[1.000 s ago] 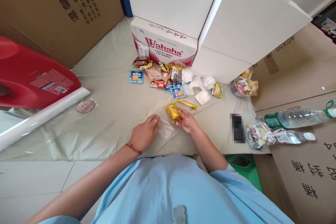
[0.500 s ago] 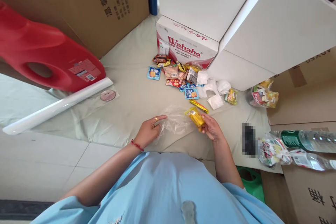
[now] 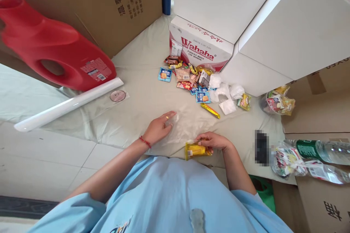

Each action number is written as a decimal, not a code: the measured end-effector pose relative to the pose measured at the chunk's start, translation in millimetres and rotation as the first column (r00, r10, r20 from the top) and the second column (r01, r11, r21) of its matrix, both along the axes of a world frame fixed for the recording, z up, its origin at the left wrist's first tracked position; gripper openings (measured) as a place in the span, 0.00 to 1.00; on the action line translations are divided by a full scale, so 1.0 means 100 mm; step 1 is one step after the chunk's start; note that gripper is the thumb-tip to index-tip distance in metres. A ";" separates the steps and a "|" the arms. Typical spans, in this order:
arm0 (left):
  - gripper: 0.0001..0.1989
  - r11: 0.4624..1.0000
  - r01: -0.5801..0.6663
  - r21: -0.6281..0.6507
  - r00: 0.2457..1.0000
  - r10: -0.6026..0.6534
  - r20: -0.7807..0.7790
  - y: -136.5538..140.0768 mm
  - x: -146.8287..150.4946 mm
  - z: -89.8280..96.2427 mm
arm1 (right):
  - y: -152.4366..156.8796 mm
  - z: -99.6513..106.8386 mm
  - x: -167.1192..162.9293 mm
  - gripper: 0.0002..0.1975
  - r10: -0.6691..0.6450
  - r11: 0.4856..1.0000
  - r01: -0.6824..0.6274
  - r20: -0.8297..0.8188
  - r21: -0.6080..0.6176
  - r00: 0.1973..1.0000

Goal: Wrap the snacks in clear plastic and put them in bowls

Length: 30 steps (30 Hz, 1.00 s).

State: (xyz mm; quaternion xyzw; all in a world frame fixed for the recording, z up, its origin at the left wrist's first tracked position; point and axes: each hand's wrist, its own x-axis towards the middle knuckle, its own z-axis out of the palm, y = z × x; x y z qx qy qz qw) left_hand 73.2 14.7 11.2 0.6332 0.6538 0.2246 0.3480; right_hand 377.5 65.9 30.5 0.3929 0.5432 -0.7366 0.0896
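My left hand (image 3: 157, 130) has its fingers stretched out and the thumb apart, touching the near-left edge of a clear plastic bag (image 3: 186, 123) that lies flat on the cloth. A ring and a red bracelet are on it. My right hand (image 3: 214, 141) grips a yellow snack packet (image 3: 195, 150) by its right part, low and close to my shirt, just nearer than the bag. A thin yellow-wrapped stick (image 3: 210, 110) lies beyond my right hand. Farther off is a heap of small snack packets (image 3: 182, 75), with white wrapped packets (image 3: 227, 106) on its right.
A Wahaba-style red and white carton (image 3: 202, 49) stands behind the heap. On the left are a red jug (image 3: 68, 47), a white roll (image 3: 71, 105) and a round pink disc (image 3: 118, 95). At right are a snack tub (image 3: 279, 102) and plastic bottles (image 3: 314, 148).
My right hand has drawn the yellow packet toward my body and turned it level. The left hand has shifted slightly at the clear bag, and the camera view has turned a little.
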 end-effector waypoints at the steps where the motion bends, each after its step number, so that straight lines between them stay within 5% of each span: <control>1: 0.25 1.000 0.001 0.003 0.998 -0.001 -0.057 0.02 -0.02 -0.02 | -0.02 0.00 0.08 0.20 0.004 1.000 -0.004 0.014 -0.010 1.000; 6: 0.23 0.998 -0.039 -0.047 0.937 0.020 -0.348 0.01 0.10 0.00 | -0.15 0.17 0.60 0.26 -0.004 0.999 0.006 0.038 -0.040 0.999; 11: 0.26 0.998 -0.039 0.047 0.894 0.056 -0.445 -0.08 0.26 -0.05 | -0.15 0.43 0.87 0.22 -0.308 0.940 0.305 -0.002 0.155 0.951; 15: 0.25 0.991 -0.052 0.120 0.907 0.098 -0.411 -0.12 0.24 -0.18 | 0.00 0.43 0.35 0.23 -0.429 0.848 0.441 -0.109 0.294 0.897; 19: 0.25 0.980 -0.095 0.176 0.922 0.154 -0.356 -0.11 0.19 -0.24 | 0.15 0.21 -0.32 0.23 -0.331 0.845 0.312 -0.033 0.434 0.943; 21: 0.24 0.969 -0.133 0.208 0.918 0.200 -0.343 -0.11 0.18 -0.27 | 0.18 0.13 -0.44 0.20 -0.310 0.757 0.167 0.122 0.632 0.943; 25: 0.22 0.898 -0.249 0.362 0.871 0.371 -0.323 -0.18 0.15 -0.36 | 0.08 0.16 -0.20 0.19 -0.470 0.444 -0.064 0.294 0.893 0.833; 28: 0.16 0.825 -0.173 0.538 0.868 0.386 -0.313 -0.26 0.14 -0.48 | -0.13 0.22 0.05 0.19 -0.468 0.337 -0.017 0.184 0.941 0.864; 30: 0.14 0.806 0.027 0.591 0.910 0.224 -0.348 -0.29 0.13 -0.52 | -0.32 0.19 0.10 0.15 -0.321 0.304 0.020 0.083 0.952 0.943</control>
